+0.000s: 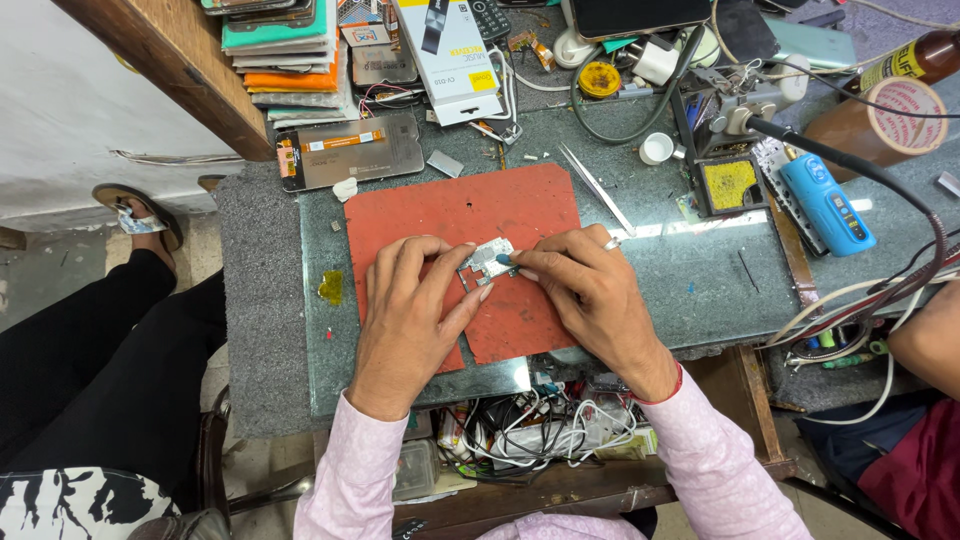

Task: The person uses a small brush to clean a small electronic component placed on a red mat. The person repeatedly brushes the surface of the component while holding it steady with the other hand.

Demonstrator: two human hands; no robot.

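both hands on small metal phone part (487, 262) at centre of red mat (455, 210). left hand (410, 305) pinches its edge, right hand (590, 285) grips a blue-tipped tool (503, 259) on it. tweezers (597, 187) just right of mat.

Probably a phone-repair workshop: soldering stand (728, 180), tweezers (597, 187), cables.

Both arms wear pale pink patterned sleeves (352, 480). The right hand (590, 290) carries a silver finger ring (611, 243) at twelve o'clock and a red wrist thread (668, 388).
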